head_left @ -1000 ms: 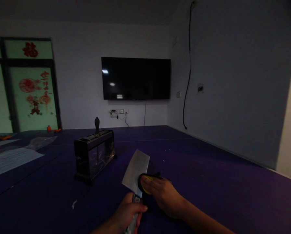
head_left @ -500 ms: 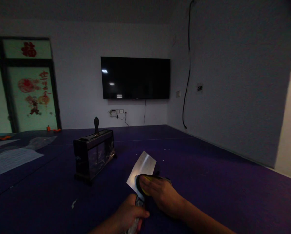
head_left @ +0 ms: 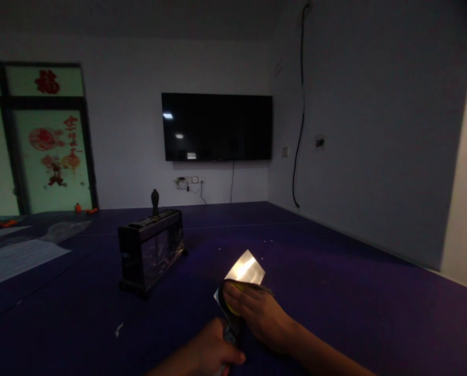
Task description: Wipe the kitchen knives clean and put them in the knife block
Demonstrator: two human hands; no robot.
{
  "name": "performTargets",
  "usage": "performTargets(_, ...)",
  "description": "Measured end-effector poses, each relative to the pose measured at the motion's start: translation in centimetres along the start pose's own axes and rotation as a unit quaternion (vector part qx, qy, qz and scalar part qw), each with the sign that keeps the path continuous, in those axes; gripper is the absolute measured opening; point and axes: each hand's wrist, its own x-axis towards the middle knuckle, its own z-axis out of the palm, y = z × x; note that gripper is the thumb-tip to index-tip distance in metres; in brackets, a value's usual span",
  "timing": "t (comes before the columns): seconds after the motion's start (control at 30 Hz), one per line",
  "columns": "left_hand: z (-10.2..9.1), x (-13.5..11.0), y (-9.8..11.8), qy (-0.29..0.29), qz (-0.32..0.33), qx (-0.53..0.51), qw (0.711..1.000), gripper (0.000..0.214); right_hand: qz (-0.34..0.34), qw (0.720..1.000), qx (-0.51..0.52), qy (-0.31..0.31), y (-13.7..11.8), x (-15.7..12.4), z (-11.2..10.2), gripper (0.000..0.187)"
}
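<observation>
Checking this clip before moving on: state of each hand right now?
Left hand: closed around the handle of the cleaver.
Right hand: holding a black-and-yellow cloth against the blade.

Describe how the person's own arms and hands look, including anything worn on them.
The left grip and right grip are bare human hands, without gloves. No sleeve shows on the visible part of the left forearm or the right forearm, and no watch or bracelet can be seen. The dim light and hidden fingers leave rings uncertain.
</observation>
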Motion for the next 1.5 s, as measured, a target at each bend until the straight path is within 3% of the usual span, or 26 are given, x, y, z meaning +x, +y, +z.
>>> performTargets(0.33, 0.0, 0.7, -1.0, -0.005, 0.018, -0.038, 0.999, 0.019, 0.005, 1.0, 0.013, -0.004, -0.3, 0.4, -0.4, 0.047)
performTargets(0.53, -0.3, 0.7, -1.6, 0.046, 0.055, -0.017, 0.997, 0.029, 0.003, 1.0, 0.008, -0.015, -0.4, 0.4, -0.4, 0.044)
performTargets(0.8, -0.6, 2.5, -3.1, 0.055, 0.086, -0.028, 0.994, 0.032, -0.013, 1.0, 0.015, -0.003, -0.4, 0.4, -0.5, 0.045)
performTargets(0.97, -0.2, 2.1, -2.6, 0.071, 0.044, -0.059, 0.995, 0.026, -0.02, 1.0, 0.008, -0.017, -0.4, 0.4, -0.4, 0.045)
performTargets(1.17, -0.1, 2.0, -2.6, 0.024, 0.034, -0.098, 0.994, 0.03, -0.019, 0.999, 0.023, -0.023, -0.5, 0.5, -0.5, 0.046)
performTargets(1.5, -0.7, 2.5, -2.2, 0.057, 0.015, -0.116, 0.992, 0.034, 0.005, 0.999, 0.032, -0.042, -0.4, 0.4, 0.0, 0.049)
